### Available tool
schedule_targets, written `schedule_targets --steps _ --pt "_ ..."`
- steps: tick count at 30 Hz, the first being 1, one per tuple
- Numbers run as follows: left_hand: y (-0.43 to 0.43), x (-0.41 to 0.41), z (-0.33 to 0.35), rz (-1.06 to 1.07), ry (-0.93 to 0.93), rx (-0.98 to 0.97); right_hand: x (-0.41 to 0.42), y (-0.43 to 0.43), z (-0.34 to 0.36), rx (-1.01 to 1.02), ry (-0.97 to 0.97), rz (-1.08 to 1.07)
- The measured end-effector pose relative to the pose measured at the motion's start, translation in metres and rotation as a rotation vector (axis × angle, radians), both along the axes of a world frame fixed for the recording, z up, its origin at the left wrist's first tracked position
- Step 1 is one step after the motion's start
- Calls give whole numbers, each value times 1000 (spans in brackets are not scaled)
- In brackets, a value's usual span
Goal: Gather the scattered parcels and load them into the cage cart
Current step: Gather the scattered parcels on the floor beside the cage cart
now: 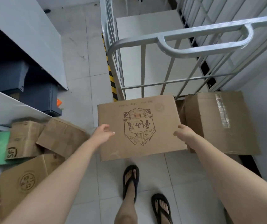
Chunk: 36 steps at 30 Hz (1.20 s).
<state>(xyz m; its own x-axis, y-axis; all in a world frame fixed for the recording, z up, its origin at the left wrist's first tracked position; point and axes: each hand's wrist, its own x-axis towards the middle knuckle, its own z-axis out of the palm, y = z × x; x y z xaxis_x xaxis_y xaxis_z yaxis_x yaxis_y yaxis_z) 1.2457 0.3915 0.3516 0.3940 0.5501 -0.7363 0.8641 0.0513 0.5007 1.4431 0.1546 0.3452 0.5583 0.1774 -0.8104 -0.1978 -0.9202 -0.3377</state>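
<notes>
Pale tiled floor (84,46), shelving left. Left hand (102,133) and right hand (184,132) clamped on one printed box (139,126); cage cart (162,62) beyond; three boxes (61,136) left.

Both forearms are bare from the lower frame edges up to the wrists, with no sleeves, watch, bracelet or gloves showing. The left hand (102,134) is uncovered, and its thumbnail looks short and pale. The right hand (183,133) is likewise bare, with no rings visible. Lower down, two bare shins lead to feet in dark flip-flops: the left flip-flop (130,180) and the right flip-flop (161,209) each have a thin dark V-shaped strap running between the toes, and a dark sole edging the foot.
</notes>
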Motion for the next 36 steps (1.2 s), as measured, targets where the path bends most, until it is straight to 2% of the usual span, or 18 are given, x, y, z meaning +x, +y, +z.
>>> schedule_targets --steps 7,11,17,22,27,31,33,36 --pt "-57 -58 48 109 -37 109 -32 -5 50 39 40 265" --pt "-76 -115 76 201 -34 143 -60 18 85 90 -34 413" --pt "-61 -226 117 405 -25 210 -132 74 124 64 -155 634" --pt "-39 -348 141 544 -20 250 -244 146 148 67 -190 860" --pt "-5 -503 143 622 25 239 -377 220 151 110 -233 1109" --pt "21 -610 142 636 49 231 -474 263 136 132 -95 996" --pt "34 -651 140 663 45 212 -514 281 124 150 -72 1002" --pt "66 -698 130 721 11 192 -558 311 105 74 -79 1040"
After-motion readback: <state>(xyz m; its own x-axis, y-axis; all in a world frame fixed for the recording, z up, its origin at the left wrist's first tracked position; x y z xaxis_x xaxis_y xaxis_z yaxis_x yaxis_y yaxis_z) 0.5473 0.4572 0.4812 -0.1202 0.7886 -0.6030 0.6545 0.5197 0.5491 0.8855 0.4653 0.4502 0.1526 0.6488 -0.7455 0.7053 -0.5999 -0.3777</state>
